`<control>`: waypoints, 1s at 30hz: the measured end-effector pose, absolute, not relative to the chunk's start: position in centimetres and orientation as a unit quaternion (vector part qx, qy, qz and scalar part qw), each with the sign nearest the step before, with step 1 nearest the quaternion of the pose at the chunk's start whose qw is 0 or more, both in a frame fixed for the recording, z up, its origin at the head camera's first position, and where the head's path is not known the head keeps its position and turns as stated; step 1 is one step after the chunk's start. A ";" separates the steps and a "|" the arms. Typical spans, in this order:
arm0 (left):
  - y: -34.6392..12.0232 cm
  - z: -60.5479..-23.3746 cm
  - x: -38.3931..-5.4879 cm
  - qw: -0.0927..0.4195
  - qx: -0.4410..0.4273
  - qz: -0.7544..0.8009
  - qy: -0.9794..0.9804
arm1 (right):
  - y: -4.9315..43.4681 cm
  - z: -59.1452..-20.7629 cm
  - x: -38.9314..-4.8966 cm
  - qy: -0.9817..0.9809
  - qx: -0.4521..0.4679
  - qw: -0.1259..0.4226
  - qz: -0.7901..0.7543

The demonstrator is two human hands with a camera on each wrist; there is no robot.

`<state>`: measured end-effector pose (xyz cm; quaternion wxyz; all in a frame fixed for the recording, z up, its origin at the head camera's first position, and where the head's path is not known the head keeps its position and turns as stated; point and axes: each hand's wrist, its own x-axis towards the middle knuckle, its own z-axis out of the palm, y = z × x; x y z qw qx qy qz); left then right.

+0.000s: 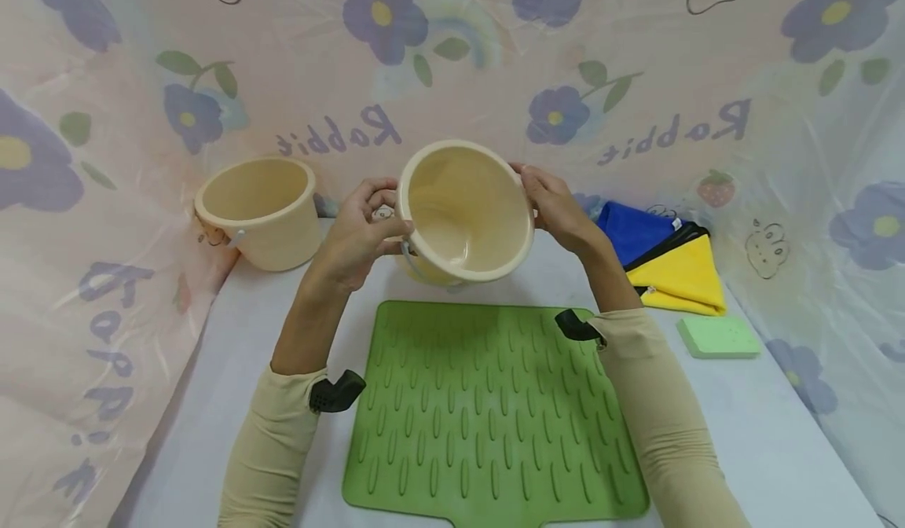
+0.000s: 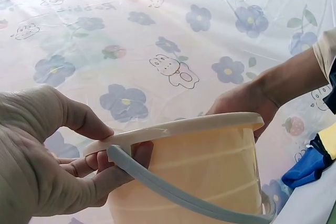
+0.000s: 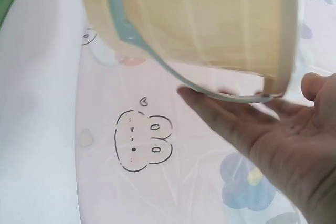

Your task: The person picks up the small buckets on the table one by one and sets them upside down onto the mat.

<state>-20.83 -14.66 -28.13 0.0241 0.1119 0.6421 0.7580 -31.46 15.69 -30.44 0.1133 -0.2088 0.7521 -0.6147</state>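
In the head view, a cream bucket [image 1: 470,214], mouth tilted toward the wearer, is held up past the far edge of the green mat [image 1: 488,418]. A second bucket [image 1: 283,233] stands on the table [image 1: 778,441], beyond the mat's far left corner. Right of the mat lie a green block [image 1: 719,337] and, farther back, a blue cloth [image 1: 632,229] and a yellow cloth [image 1: 682,273].

In the left wrist view, the left hand [image 2: 58,156] pinches the rim beside one end of the grey handle [image 2: 178,198].

In the right wrist view, the right hand [image 3: 278,135] has fairly straight fingers at the handle; blur makes the exact contact uncertain.
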 end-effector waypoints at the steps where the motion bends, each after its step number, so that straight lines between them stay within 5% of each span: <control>1: -14.7 -28.1 -20.8 0.024 0.113 0.757 0.644 | 15.8 -30.3 -31.3 0.743 -0.214 0.122 -0.622; 12: -15.2 -27.8 -20.3 0.022 0.091 0.738 0.668 | 17.0 -29.8 -29.7 0.742 -0.253 0.146 -0.603; 30: -16.4 -28.0 -19.9 0.003 0.064 0.704 0.707 | 16.8 -28.9 -27.9 0.784 -0.273 0.089 -0.550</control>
